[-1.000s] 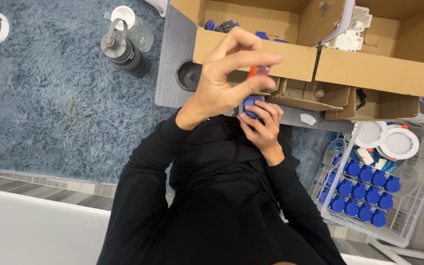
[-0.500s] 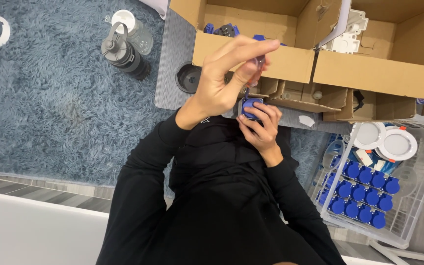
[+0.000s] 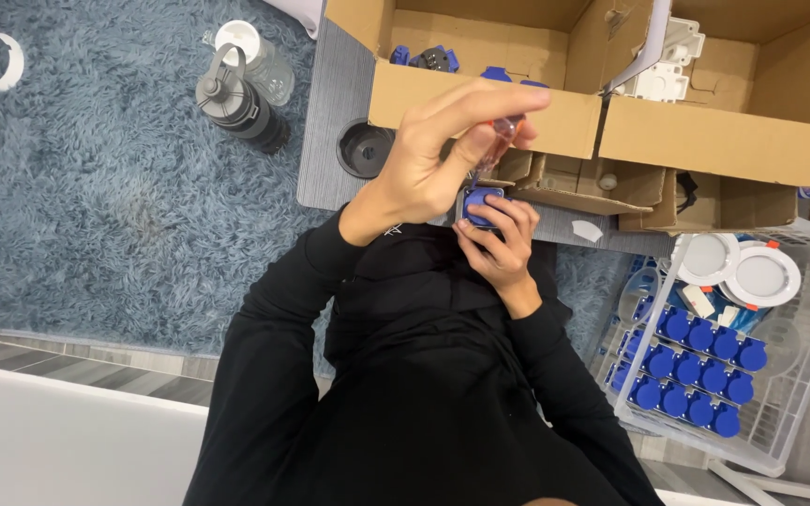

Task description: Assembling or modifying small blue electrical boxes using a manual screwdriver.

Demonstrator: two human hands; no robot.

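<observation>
Far left I see a blue shag rug [image 3: 96,187] with a white crescent [image 3: 7,61] lying on it. Further right, a dark grey bottle [image 3: 236,98] lies on the rug beside a clear cup [image 3: 260,61] with a white lid. A grey mat [image 3: 325,141] follows, with a round black part [image 3: 365,148] on it. My left hand [image 3: 433,155] is raised in front of the cardboard box [image 3: 480,94], fingers curled narrow, thumb and forefinger pinching a small tool [image 3: 499,136] with a clear handle and orange tip; it points down toward the other hand. Just below, my right hand [image 3: 499,248] is closed around a blue socket [image 3: 478,201], fingertips wrapped over its edge, held close against my black sleeves and chest. The socket sits between both hands, above the mat's near edge. More blue parts [image 3: 494,73] show inside the box. A second box [image 3: 724,122] stands to the right, with a white part [image 3: 672,61] at its back. Far right, a clear crate [image 3: 799,375] holds rows of blue sockets [image 3: 696,365] and two white round lamps [image 3: 738,267].
</observation>
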